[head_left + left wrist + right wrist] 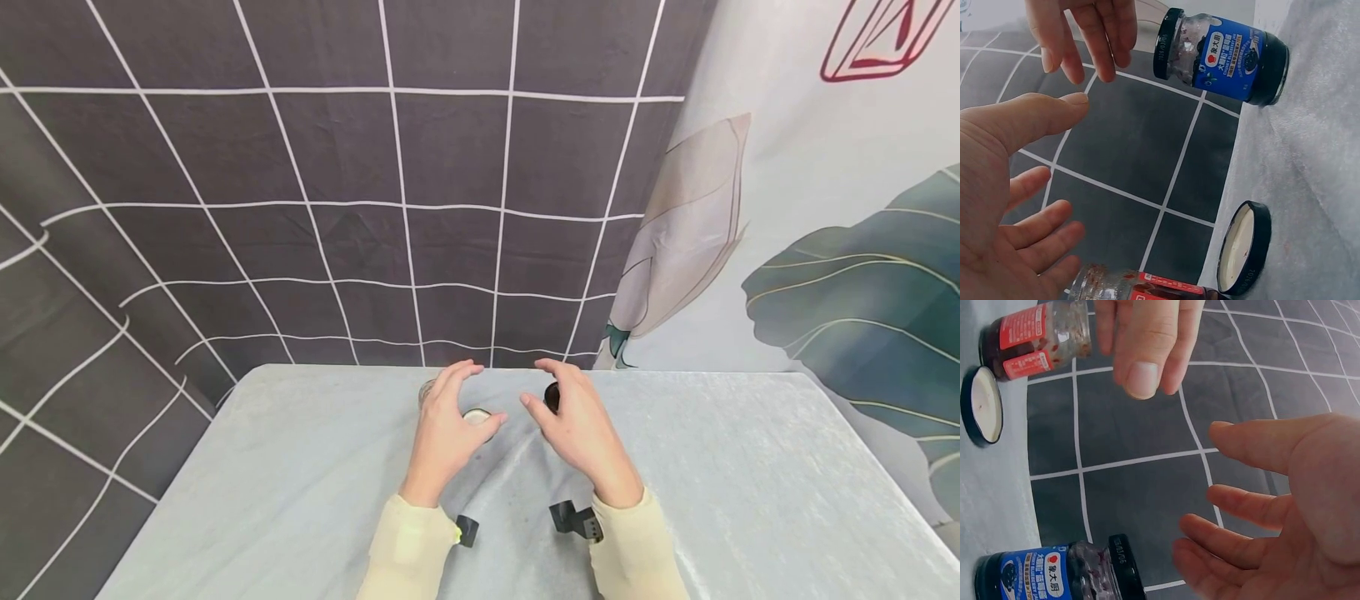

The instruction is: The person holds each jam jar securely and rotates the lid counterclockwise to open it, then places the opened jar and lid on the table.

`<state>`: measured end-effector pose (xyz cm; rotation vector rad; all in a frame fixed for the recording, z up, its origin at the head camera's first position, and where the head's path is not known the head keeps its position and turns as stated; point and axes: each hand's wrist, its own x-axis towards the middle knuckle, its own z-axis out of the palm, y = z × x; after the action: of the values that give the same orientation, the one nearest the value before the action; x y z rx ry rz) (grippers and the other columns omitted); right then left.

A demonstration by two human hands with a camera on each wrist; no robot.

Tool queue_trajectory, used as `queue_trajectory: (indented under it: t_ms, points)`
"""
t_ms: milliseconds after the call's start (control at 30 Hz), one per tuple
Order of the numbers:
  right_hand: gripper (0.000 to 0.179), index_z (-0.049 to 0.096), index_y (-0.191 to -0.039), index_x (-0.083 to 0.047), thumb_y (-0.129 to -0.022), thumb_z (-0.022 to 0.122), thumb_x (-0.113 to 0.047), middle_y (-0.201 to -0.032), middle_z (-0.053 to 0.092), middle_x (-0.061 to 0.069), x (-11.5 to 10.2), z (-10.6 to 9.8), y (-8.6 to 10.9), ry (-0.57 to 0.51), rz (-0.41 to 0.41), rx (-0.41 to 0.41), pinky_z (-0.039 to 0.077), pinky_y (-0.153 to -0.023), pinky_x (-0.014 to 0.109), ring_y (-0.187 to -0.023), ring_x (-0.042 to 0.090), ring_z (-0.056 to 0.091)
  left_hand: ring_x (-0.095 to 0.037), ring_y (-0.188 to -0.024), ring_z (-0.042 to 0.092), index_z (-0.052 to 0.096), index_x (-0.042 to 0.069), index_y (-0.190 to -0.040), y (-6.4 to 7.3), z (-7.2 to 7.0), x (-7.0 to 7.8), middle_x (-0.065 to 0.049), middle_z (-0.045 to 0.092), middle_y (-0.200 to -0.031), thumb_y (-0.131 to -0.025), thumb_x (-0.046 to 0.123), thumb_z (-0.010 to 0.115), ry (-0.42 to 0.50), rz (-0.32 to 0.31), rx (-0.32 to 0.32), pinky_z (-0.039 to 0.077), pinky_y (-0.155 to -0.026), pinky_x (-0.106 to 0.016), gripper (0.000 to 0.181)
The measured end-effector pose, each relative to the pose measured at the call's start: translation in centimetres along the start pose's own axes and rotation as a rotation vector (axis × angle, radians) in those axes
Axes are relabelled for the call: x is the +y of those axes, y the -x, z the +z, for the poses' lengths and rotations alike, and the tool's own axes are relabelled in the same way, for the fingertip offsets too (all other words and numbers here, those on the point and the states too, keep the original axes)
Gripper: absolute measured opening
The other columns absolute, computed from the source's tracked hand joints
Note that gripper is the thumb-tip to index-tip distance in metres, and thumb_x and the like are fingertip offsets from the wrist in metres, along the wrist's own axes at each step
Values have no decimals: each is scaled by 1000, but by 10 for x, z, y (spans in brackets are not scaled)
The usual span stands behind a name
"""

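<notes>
Both hands hover over the table with fingers spread and nothing in them. My left hand (448, 423) is nearest an uncapped glass jar (425, 391) with a red label (1025, 331) and dark red contents. A loose dark-rimmed lid (986, 406), pale inside, lies between the two jars, partly behind the left thumb in the head view. My right hand (583, 423) is close to a second jar (1229, 59), which has a blue label and its black lid (1167, 44) on. That jar is mostly hidden by the right hand in the head view. Neither hand visibly touches a jar.
A pale grey cloth (300, 483) covers the table. Behind it hangs a dark curtain (450, 150) with a white grid, and a leaf-patterned white curtain (810, 208) is at the right. Black wrist mounts (576, 520) sit by the cream sleeves (637, 550).
</notes>
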<state>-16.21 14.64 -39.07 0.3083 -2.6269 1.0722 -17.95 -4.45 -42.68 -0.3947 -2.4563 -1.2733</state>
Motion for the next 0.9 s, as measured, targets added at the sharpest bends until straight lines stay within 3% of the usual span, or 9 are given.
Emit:
queue_trajectory:
  t_ms: [600,900]
  points:
    - [49,55,-135,3,-94,69,-19,-135,57,22,16,-8,7,29,58,4,38,-106,54,-130,41,48,-25,-130,52,63,11,-130,3,7,3,-4,54,-142,-72,23,90,-24,4,-25,42,-104,-49,65]
    - [47,56,-133,5,-94,69,-16,-133,59,23,18,-14,6,35,46,19,38,-105,54,-128,41,49,-19,-128,54,64,17,-130,5,11,9,3,55,-141,-71,26,91,-45,24,-22,41,-94,-61,65]
